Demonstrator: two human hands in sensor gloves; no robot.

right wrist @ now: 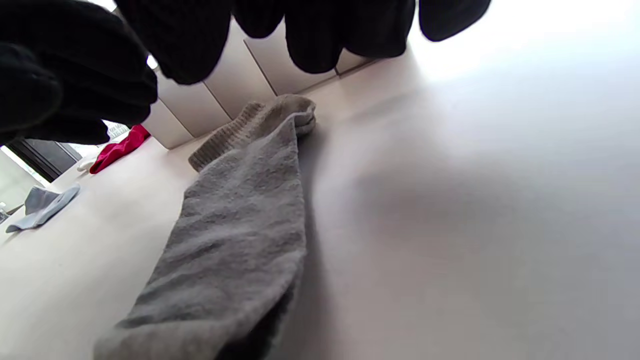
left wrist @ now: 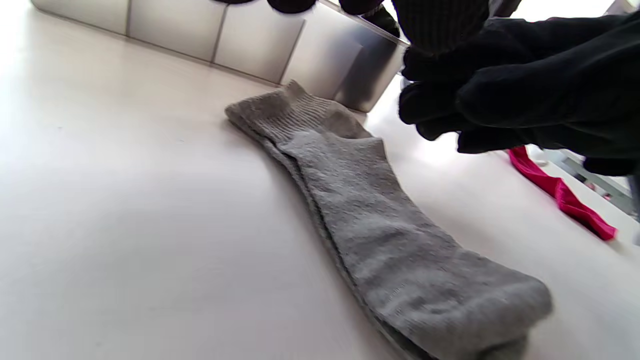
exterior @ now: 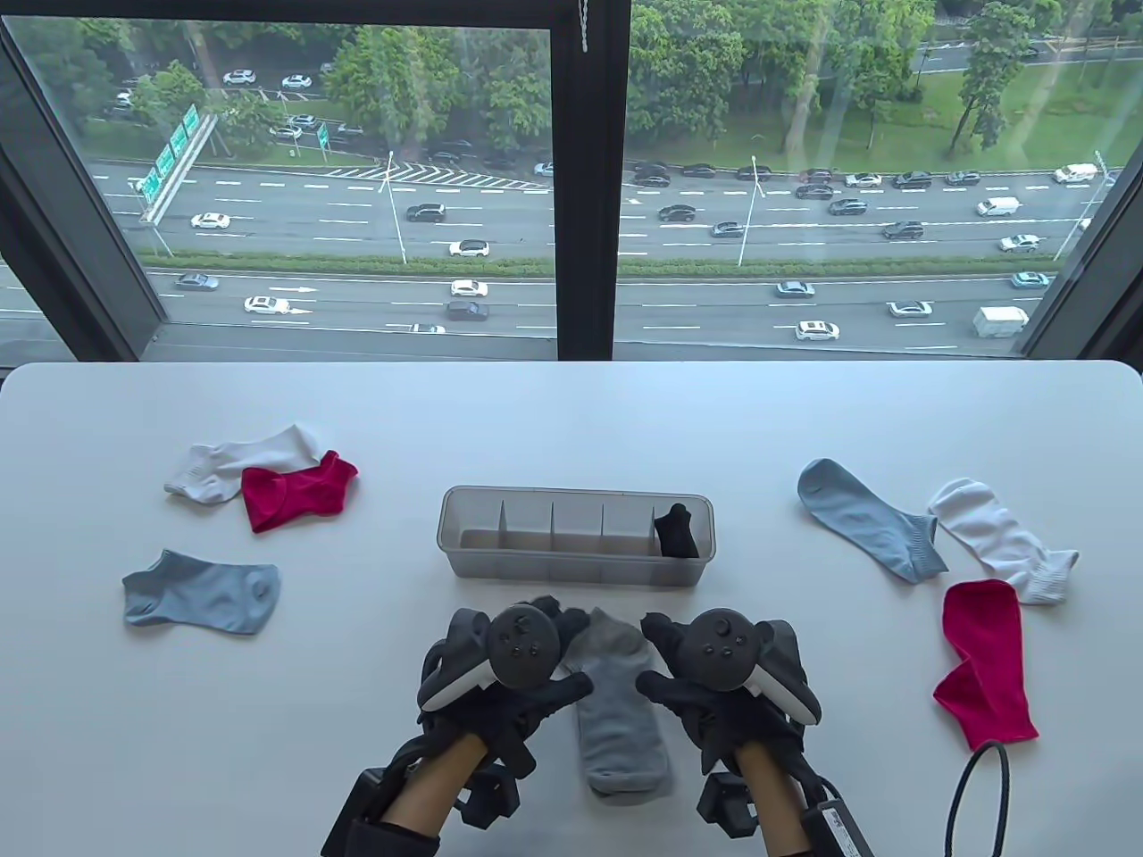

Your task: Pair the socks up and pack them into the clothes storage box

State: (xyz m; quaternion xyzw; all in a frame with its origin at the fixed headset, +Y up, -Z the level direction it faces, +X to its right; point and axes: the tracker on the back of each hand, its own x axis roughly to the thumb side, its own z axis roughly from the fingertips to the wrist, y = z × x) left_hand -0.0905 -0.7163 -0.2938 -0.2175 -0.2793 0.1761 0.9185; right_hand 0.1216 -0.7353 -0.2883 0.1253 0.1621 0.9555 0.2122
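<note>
Two grey socks (exterior: 616,705) lie stacked flat on the white table, cuffs toward the storage box (exterior: 473,536). My left hand (exterior: 563,647) hovers over their left side and my right hand (exterior: 656,656) over their right side. Both hands have loosely curled fingers and hold nothing. In the left wrist view the grey pair (left wrist: 380,225) lies untouched, with the right hand (left wrist: 525,85) above it. The right wrist view shows the pair (right wrist: 240,225) under hanging fingers (right wrist: 320,40). A rolled black sock pair (exterior: 676,531) stands in the box's rightmost compartment.
To the left lie a white sock (exterior: 237,460), a red sock (exterior: 299,491) and a light blue sock (exterior: 204,594). To the right lie a light blue sock (exterior: 871,518), a white sock (exterior: 1005,540) and a red sock (exterior: 982,665). A black cable loop (exterior: 978,794) sits at the front right.
</note>
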